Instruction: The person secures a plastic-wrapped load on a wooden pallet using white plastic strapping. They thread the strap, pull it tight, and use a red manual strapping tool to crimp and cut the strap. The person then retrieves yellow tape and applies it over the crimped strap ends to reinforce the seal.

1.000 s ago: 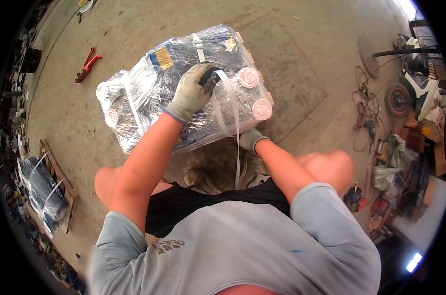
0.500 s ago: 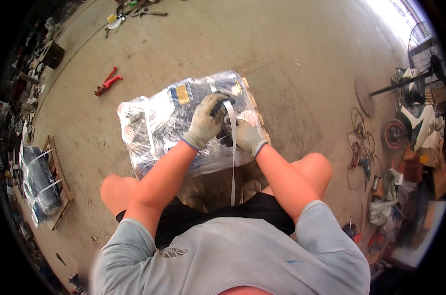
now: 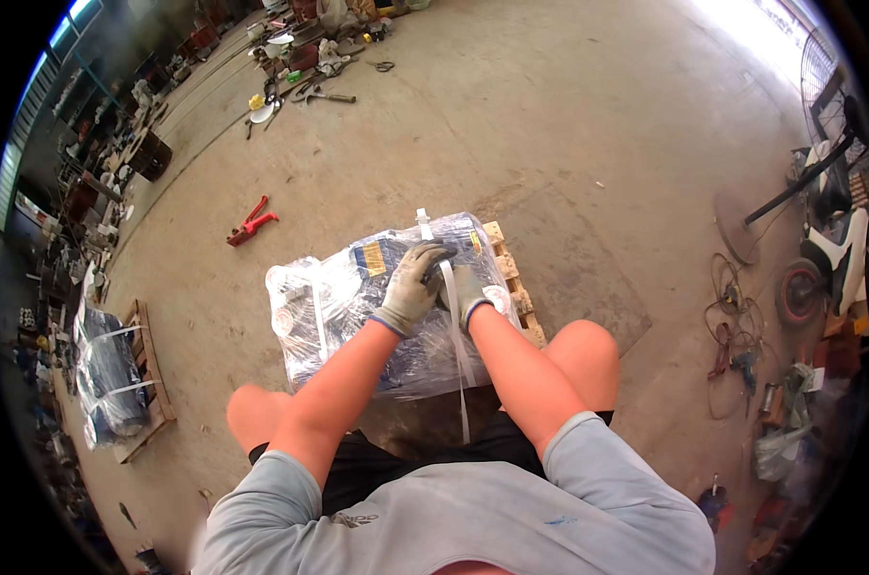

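At frame centre, my off-white-gloved left hand point(image 3: 415, 286) grips a loose-tailed flat white strap point(image 3: 456, 331), my gloved right hand's point(image 3: 471, 290) grip I cannot tell, while the film-wrapped dark-blue bundle's point(image 3: 410, 364) left white band point(image 3: 319, 311) already lies flat.

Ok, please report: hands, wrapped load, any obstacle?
Left hand holding white strap, right hand close beside. Wrapped load on wooden pallet. Red tool lies apart, left.

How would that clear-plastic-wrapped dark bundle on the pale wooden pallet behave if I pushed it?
The wrapped bundle would probably feel slippery, since its film looks glossy. It's likely heavy, judging by its bulk and the pallet beneath. It seems unlikely to roll, with its broad, roughly rectangular outline.
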{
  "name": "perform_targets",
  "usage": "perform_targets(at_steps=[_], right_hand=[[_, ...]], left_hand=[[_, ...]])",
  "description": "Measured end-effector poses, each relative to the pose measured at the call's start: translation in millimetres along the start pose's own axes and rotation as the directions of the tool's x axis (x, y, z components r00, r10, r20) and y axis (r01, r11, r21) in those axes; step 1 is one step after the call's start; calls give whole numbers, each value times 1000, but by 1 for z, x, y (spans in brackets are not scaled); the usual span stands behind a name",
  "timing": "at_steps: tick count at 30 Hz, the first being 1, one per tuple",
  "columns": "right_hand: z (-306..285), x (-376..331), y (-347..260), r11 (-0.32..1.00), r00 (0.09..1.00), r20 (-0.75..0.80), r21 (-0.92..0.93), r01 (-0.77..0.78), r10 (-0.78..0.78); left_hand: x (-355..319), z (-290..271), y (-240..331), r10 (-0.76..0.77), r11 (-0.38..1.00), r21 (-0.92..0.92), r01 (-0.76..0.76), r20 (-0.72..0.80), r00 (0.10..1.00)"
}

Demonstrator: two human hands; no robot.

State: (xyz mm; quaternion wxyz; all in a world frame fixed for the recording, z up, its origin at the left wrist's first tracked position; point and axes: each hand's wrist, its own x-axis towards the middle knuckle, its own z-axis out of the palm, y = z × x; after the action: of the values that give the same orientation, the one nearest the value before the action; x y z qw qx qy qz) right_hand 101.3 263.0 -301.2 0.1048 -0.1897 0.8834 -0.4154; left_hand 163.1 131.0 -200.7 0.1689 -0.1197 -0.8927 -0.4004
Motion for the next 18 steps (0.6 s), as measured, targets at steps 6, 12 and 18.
perform_targets(at_steps=[6, 12, 18], right_hand=[[30, 0, 14, 991, 985, -116, 24, 132, -128], [22, -5, -3, 628, 965, 117, 740, -242, 233], [5, -6, -15, 571, 953, 203, 765, -298, 225]], left_hand=[[4, 9, -8, -81, 997, -18, 81, 13, 997], [0, 27, 20, -517, 723, -527, 448, 18, 856], [-26, 9, 77, -563, 694, -544, 472, -1, 826]])
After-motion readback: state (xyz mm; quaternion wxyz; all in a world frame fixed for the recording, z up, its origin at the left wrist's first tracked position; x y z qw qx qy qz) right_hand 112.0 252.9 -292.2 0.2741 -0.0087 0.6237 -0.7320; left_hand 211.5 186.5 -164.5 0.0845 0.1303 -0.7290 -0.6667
